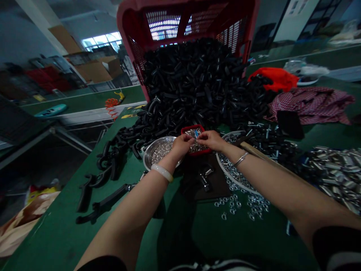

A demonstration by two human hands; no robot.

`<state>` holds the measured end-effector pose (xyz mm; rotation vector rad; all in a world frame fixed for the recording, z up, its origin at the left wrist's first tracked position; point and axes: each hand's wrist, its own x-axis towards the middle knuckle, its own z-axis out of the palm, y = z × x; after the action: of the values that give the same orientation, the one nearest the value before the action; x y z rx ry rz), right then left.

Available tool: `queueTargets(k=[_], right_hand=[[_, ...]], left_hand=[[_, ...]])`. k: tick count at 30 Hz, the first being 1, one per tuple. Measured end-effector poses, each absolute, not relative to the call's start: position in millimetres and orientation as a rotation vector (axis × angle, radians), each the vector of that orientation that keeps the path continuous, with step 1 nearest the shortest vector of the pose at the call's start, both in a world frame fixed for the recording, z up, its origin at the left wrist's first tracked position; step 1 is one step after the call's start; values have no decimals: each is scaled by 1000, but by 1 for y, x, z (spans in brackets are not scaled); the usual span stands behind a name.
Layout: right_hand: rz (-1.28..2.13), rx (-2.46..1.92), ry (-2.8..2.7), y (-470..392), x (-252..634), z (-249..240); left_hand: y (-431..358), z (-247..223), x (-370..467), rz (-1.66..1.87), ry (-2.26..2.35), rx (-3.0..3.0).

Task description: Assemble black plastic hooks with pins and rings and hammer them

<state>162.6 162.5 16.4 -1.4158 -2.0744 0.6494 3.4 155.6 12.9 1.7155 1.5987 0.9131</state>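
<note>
My left hand [182, 143] and my right hand [211, 140] meet over a small red box [201, 152] of little metal parts. The fingertips of both are pinched close together, and what they hold is too small to make out. A bluish bit [196, 134] shows right by the fingertips; whether it is held, I cannot tell. Beneath my left wrist stands a round metal bowl [147, 156] of tiny silvery pieces. Under my right forearm is a pale round tray [222, 168] of nuts. Closer to me, a bolt with a spring [205, 180] lies on a dark mat [191, 192].
A big red crate [132, 45] spills a heap of black curved parts [194, 82] over the green table [135, 229]. Loose nuts [232, 203] lie near the mat. Silvery metal sleeves [338, 169] pile up at right, near a checked cloth [313, 103]. Black handle-like parts [104, 203] lie left.
</note>
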Motion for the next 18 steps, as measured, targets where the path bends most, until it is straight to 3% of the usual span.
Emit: queueTargets(k=[3, 8, 12, 18], right_hand=[[597, -1429, -2064, 162, 165, 14], [536, -1464, -2033, 153, 170, 16], [716, -1472, -1984, 122, 180, 22], [872, -1446, -1797, 59, 206, 22]], left_hand=[[149, 22, -1, 889, 1698, 1870], [120, 39, -11, 487, 1554, 2158], [85, 38, -11, 205, 1346, 2304], [64, 32, -9, 167, 1517, 2403]])
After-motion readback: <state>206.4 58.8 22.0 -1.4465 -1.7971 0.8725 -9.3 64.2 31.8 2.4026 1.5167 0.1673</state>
